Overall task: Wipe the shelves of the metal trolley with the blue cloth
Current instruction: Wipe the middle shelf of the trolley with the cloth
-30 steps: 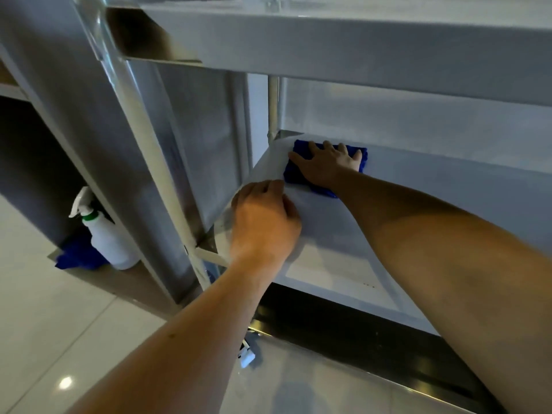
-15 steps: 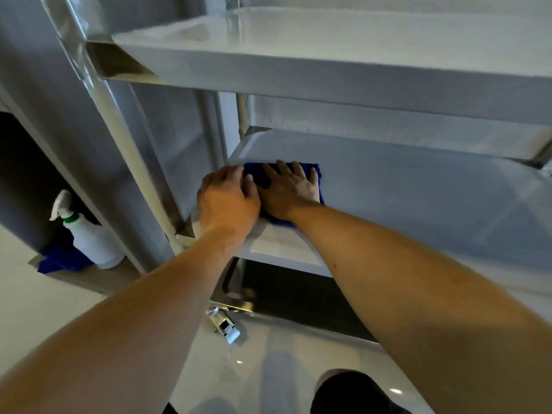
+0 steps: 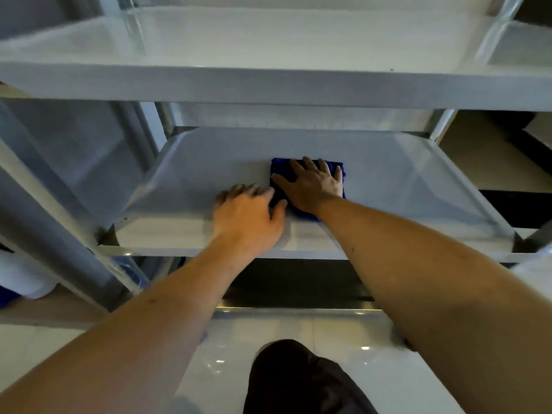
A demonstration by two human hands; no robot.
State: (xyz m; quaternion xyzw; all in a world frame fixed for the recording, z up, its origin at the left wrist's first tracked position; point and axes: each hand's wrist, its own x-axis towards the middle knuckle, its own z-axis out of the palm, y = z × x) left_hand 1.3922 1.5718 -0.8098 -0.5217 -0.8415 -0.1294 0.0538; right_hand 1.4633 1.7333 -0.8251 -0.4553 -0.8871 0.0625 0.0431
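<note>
- One blue cloth (image 3: pixel 310 174) lies folded flat near the middle of the trolley's (image 3: pixel 268 85) middle shelf (image 3: pixel 403 180), toward its front half.
- Right hand (image 3: pixel 313 183) lies palm down on the cloth, fingers straight and spread, pressing it to the shelf; this grip is released, not curled round anything.
- Cloth edges show beyond the fingertips at the far side, at the right of the hand and under the wrist.
- Left hand (image 3: pixel 249 216) rests on the bare shelf just left of the cloth, near the front edge, its thumb touching or nearly touching the cloth's near left corner; its fingers bend loosely downward onto the metal and hold nothing.
- Both forearms reach in from below, under the top shelf (image 3: pixel 268 43), which spans the upper view.
- Trolley posts stand at the left (image 3: pixel 53 210) and far right corners.
- Below the middle shelf a dark lower level (image 3: pixel 298 282) shows, with pale glossy floor tiles (image 3: pixel 373 383) nearer.
- A dark-clothed knee (image 3: pixel 298 380) sits at the bottom centre.
- At the far left edge, part of a white bottle (image 3: pixel 21 279) is visible beside something blue.
</note>
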